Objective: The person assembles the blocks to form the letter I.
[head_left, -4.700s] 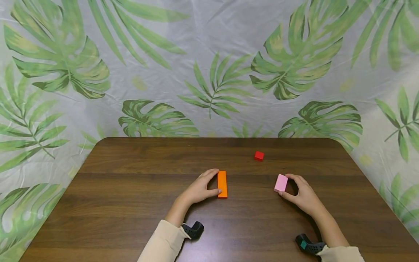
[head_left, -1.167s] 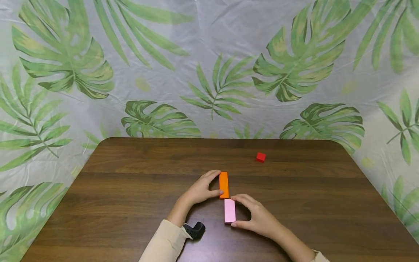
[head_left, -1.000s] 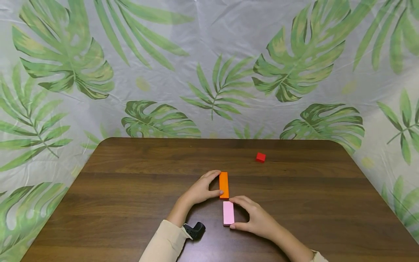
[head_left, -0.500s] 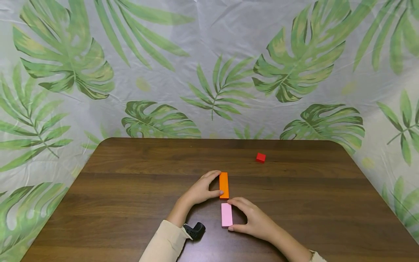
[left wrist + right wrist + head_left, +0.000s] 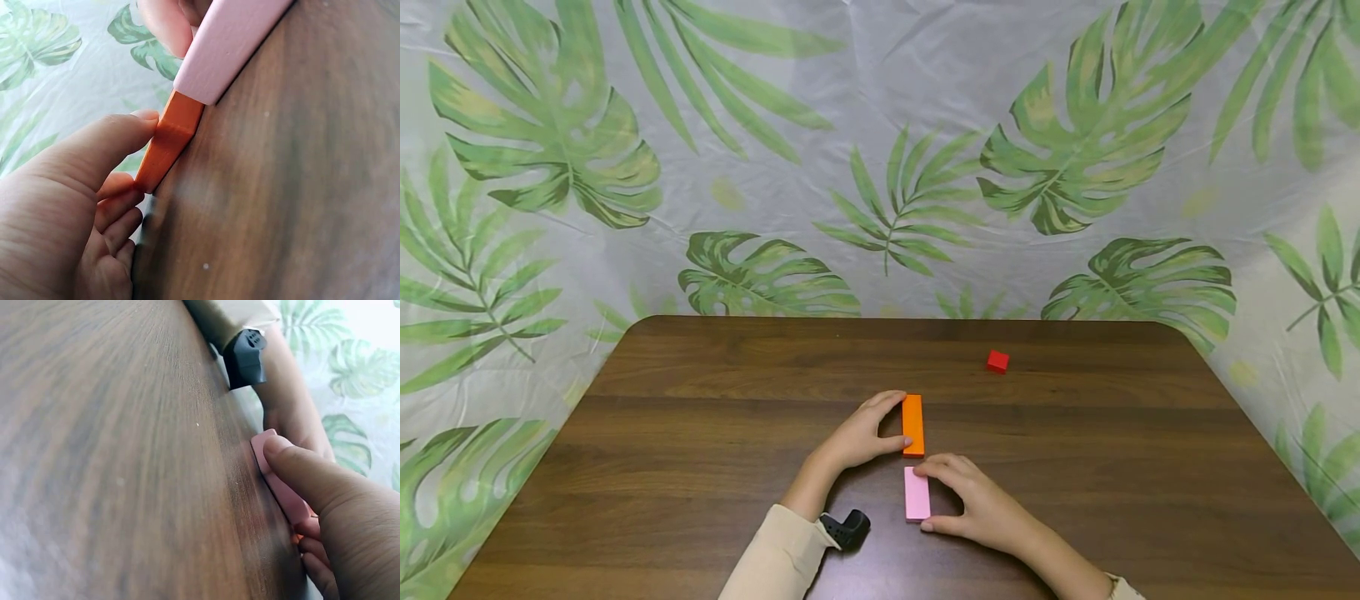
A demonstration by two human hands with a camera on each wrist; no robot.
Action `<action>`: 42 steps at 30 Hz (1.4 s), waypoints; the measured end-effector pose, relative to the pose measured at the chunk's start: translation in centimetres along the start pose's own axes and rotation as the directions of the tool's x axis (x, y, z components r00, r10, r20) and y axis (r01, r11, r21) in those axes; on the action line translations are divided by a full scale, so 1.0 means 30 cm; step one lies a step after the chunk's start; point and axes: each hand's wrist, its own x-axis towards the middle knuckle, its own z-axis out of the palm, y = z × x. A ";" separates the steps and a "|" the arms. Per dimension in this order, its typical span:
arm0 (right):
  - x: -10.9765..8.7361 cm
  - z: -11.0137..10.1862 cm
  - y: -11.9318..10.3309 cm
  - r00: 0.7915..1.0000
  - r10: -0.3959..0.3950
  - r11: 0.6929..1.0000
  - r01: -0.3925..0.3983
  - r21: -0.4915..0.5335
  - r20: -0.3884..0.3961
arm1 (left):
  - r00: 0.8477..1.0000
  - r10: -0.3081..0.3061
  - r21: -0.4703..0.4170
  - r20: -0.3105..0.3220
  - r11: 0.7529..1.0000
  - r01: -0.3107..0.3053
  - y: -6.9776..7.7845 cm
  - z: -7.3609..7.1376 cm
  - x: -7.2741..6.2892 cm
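Observation:
My left hand (image 5: 857, 437) holds an orange rectangular block (image 5: 913, 426) lying lengthwise on the table, with the thumb near its closer end and a finger at its far end. Just nearer to me lies a pink rectangular block (image 5: 917, 494), roughly in line with it, a narrow strip of table showing between them. My right hand (image 5: 981, 508) pinches the pink block from the right, thumb at the near corner and fingertips at the far end. In the right wrist view, the thumb presses on one end of the pink block (image 5: 284, 487), which largely hides the orange one.
A small red block (image 5: 997, 361) sits farther back, right of the centre. The brown wooden table (image 5: 715, 467) ends at a leaf-patterned cloth (image 5: 880, 100). A black wrist device (image 5: 847, 529) sticks out from the left sleeve (image 5: 778, 554).
My right hand has brought the pink block from the right side to just in front of the orange block, then shifted it slightly left and closer to me. The left hand stays on the orange block.

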 end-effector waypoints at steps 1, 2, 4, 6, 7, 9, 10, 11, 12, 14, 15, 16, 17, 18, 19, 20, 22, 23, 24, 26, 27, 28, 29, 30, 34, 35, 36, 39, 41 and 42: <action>-0.001 0.000 0.001 1.000 -0.004 1.000 0.004 -0.004 0.000 | 1.000 0.002 0.001 -0.001 1.000 -0.002 0.001 0.000 0.000; -0.002 0.000 0.002 1.000 -0.008 1.000 0.008 -0.005 -0.001 | 1.000 0.004 0.002 -0.001 1.000 -0.004 0.001 0.000 0.001; -0.004 -0.001 0.003 1.000 -0.021 1.000 0.021 -0.008 -0.006 | 1.000 0.007 0.000 0.000 1.000 -0.007 0.003 0.000 0.001; -0.005 -0.002 0.003 0.999 -0.031 0.999 0.031 -0.009 -0.011 | 1.000 0.010 -0.001 -0.001 1.000 -0.010 0.006 -0.001 0.001; -0.005 -0.002 0.004 0.999 -0.035 0.999 0.035 -0.008 -0.013 | 1.000 0.011 -0.002 -0.001 1.000 -0.011 0.007 -0.002 0.001; -0.005 -0.003 0.003 0.999 -0.042 0.999 0.042 -0.005 -0.016 | 1.000 0.009 -0.003 0.000 1.000 -0.009 0.008 -0.002 0.001; -0.005 -0.003 0.003 0.999 -0.045 0.999 0.045 -0.003 -0.019 | 1.000 0.009 -0.003 0.001 1.000 -0.009 0.008 -0.002 0.001; -0.005 -0.003 0.002 0.999 -0.043 0.999 0.043 0.000 -0.020 | 1.000 0.008 -0.005 0.001 1.000 -0.008 0.008 -0.002 0.001; -0.004 -0.002 0.003 0.999 -0.045 0.999 0.045 0.000 -0.023 | 1.000 0.006 -0.006 0.002 1.000 -0.006 0.008 -0.002 0.001; -0.004 0.000 0.004 0.999 -0.044 0.999 0.044 0.001 -0.030 | 1.000 0.005 -0.010 0.003 1.000 -0.005 0.008 -0.003 0.001; -0.004 0.002 0.005 0.998 -0.042 0.999 0.042 0.003 -0.035 | 1.000 0.005 -0.010 0.002 1.000 -0.005 0.007 -0.003 0.001; -0.004 0.003 0.006 0.998 -0.042 0.999 0.043 0.004 -0.038 | 1.000 0.004 -0.010 0.001 1.000 -0.004 0.008 -0.003 0.001; -0.004 0.004 0.008 0.998 -0.042 0.999 0.042 0.004 -0.040 | 1.000 0.002 -0.011 0.002 1.000 -0.002 0.008 -0.003 0.001; -0.003 0.005 0.009 0.998 -0.046 0.999 0.046 0.002 -0.044 | 1.000 0.001 -0.010 0.002 1.000 -0.001 0.008 -0.004 0.000; -0.003 0.007 0.010 0.998 -0.048 0.999 0.048 0.002 -0.048 | 1.000 0.002 -0.010 0.000 1.000 -0.002 0.007 -0.004 0.001; -0.003 0.007 0.010 0.998 -0.048 0.999 0.048 0.001 -0.050 | 1.000 0.002 -0.010 0.000 1.000 -0.002 0.007 -0.004 0.001; -0.002 0.008 0.012 0.997 -0.052 0.999 0.052 -0.004 -0.057 | 1.000 0.002 -0.010 -0.001 1.000 -0.002 0.009 -0.005 0.001; -0.002 0.009 0.012 0.997 -0.053 0.999 0.052 -0.006 -0.059 | 1.000 0.003 -0.011 0.000 1.000 -0.003 0.009 -0.005 0.001; -0.001 0.008 0.011 0.997 -0.051 0.999 0.050 -0.006 -0.061 | 1.000 0.004 -0.012 0.000 1.000 -0.004 0.009 -0.005 0.001; 0.000 0.008 0.010 0.997 -0.043 0.999 0.043 -0.005 -0.061 | 1.000 0.007 -0.015 -0.002 1.000 -0.007 0.011 -0.006 0.001; 0.001 0.008 0.010 0.997 -0.041 0.999 0.040 -0.004 -0.061 | 1.000 0.009 -0.018 -0.003 1.000 -0.009 0.011 -0.006 0.000; 0.001 0.008 0.009 0.997 -0.036 0.999 0.035 -0.004 -0.062 | 1.000 0.011 -0.018 -0.005 1.000 -0.011 0.011 -0.006 0.000; 0.001 0.008 0.008 0.998 -0.032 0.999 0.031 -0.005 -0.062 | 1.000 0.014 -0.017 -0.006 1.000 -0.014 0.010 -0.006 0.000; 0.001 0.009 0.007 0.998 -0.028 1.000 0.027 -0.008 -0.063 | 1.000 0.017 -0.017 -0.008 1.000 -0.017 0.010 -0.005 0.000; 0.002 0.010 0.004 0.998 -0.007 1.000 0.006 -0.021 -0.065 | 1.000 0.016 -0.011 -0.010 1.000 -0.016 0.006 -0.003 -0.001; 0.002 0.010 0.003 0.998 -0.002 1.000 0.001 -0.022 -0.064 | 1.000 0.015 -0.011 -0.009 1.000 -0.015 0.006 -0.002 -0.001; 0.002 0.010 0.002 0.998 0.002 1.000 -0.004 -0.022 -0.064 | 1.000 0.012 -0.013 -0.008 1.000 -0.012 0.005 -0.002 -0.001; 0.001 0.009 -0.001 0.998 0.020 1.000 -0.021 -0.015 -0.059 | 1.000 0.008 -0.015 -0.004 1.000 -0.008 0.006 -0.001 -0.002; 0.000 0.008 -0.002 0.998 0.030 0.999 -0.031 -0.010 -0.054 | 1.000 0.007 -0.015 -0.003 1.000 -0.007 0.006 -0.002 -0.002; 0.000 0.007 -0.002 0.998 0.034 0.999 -0.034 -0.008 -0.052 | 1.000 0.007 -0.016 -0.003 1.000 -0.007 0.006 -0.002 -0.003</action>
